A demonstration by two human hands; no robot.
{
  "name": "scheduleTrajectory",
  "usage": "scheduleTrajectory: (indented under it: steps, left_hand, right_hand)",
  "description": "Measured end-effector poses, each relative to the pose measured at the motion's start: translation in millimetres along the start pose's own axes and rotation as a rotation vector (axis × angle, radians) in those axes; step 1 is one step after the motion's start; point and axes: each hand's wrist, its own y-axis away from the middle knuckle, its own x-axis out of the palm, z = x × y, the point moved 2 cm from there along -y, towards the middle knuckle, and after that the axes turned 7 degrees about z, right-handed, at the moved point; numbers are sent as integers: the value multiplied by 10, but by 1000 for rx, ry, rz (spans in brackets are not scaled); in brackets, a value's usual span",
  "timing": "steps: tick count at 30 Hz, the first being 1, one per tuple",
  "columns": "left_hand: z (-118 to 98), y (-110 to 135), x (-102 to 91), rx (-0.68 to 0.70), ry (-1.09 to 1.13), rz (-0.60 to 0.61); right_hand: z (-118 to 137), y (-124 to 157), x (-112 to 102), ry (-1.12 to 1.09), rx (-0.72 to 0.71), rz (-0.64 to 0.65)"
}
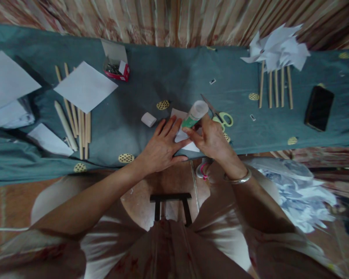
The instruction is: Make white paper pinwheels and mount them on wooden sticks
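My left hand (pixel 162 145) lies flat with fingers spread on a small white sheet of paper (pixel 182 135) at the near edge of the blue-grey cloth (pixel 168 81). My right hand (pixel 211 138) grips a glue bottle (pixel 194 114) with a green body and clear end, tilted with its green tip down against the paper. A silver bangle (pixel 238 179) circles my right wrist. A white cap (pixel 149 119) lies on the cloth just left of my left hand. Green-handled scissors (pixel 221 115) lie right behind the bottle.
Wooden sticks (pixel 75 120) and a white paper square (pixel 85 86) lie at the left, beside a red box of clips (pixel 117 69). Paper pinwheels on sticks (pixel 276 54) and a black phone (pixel 319 108) lie at the right. Crumpled paper (pixel 296 193) sits by my right knee.
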Motion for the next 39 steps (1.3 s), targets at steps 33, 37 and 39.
scheduleTrajectory:
  steps: [33,37,39]
  left_hand:
    - [4,11,-34,-1,1,1]
    - [2,14,-29,-8,-7,2]
    - [2,15,-30,-7,0,-2]
  right_hand:
    - [58,21,-10,-91,-8,12]
    - [58,58,-18,-108,-26,6]
    - [51,75,-29,-109,-26,6]
